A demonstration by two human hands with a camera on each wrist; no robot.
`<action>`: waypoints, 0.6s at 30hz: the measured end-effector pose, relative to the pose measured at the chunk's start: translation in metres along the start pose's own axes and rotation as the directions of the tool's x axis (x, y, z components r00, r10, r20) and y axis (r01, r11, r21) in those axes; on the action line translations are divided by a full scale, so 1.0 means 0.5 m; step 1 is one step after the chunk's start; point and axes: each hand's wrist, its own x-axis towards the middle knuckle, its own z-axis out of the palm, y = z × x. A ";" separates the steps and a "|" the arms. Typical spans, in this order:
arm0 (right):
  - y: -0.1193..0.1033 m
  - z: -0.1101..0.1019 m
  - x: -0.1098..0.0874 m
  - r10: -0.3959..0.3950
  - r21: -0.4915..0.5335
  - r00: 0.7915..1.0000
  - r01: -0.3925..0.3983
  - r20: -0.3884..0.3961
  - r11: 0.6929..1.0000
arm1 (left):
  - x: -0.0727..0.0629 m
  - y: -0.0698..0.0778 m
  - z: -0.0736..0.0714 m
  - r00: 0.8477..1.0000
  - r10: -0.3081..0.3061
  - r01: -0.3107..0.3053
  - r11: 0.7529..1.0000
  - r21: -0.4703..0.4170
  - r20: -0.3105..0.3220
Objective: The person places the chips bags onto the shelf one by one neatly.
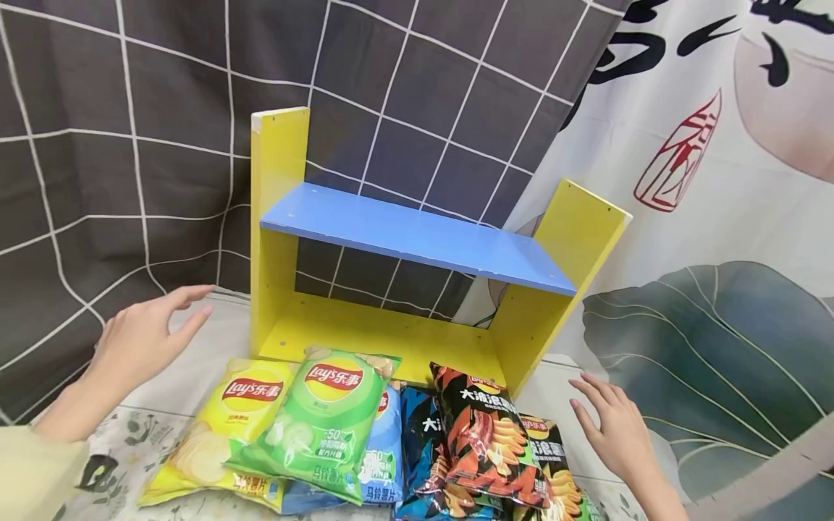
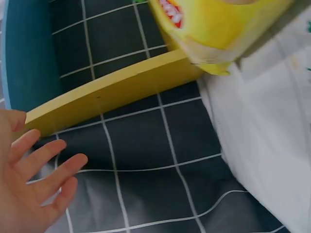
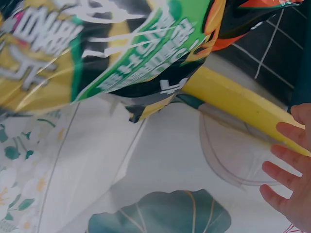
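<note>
My left hand hovers to the left of the shelf with fingers extended, holding nothing. On the other side my right hand is likewise empty, its fingers spread beside the black chip bags. Between them stands a small shelf with yellow sides and a blue board. In front of it lie a yellow Lay's bag, a green Lay's bag overlapping it, and a blue bag partly hidden underneath. Further right, a black-and-red chip bag rests over a black-and-blue bag and another black bag.
A dark grid-patterned curtain hangs behind and to the left. At the right hangs a white cloth with a painted leaf. The bags lie on a floral cloth at the front. The shelf's yellow bottom board is bare.
</note>
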 end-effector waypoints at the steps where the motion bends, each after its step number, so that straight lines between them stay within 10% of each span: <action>1: -0.003 -0.001 0.001 -0.009 0.002 1.000 0.009 -0.011 1.000 | 0.007 0.005 -0.001 1.000 -0.003 0.002 1.000 -0.011 -0.017; 8: -0.026 -0.009 0.014 -0.031 0.013 0.999 0.032 -0.042 0.999 | 0.080 0.036 -0.016 0.991 -0.012 -0.002 0.995 -0.104 -0.132; 18: -0.076 -0.024 0.003 -0.089 0.021 0.995 0.089 -0.034 0.996 | 0.187 0.072 -0.040 0.989 -0.068 0.032 0.967 -0.254 -0.134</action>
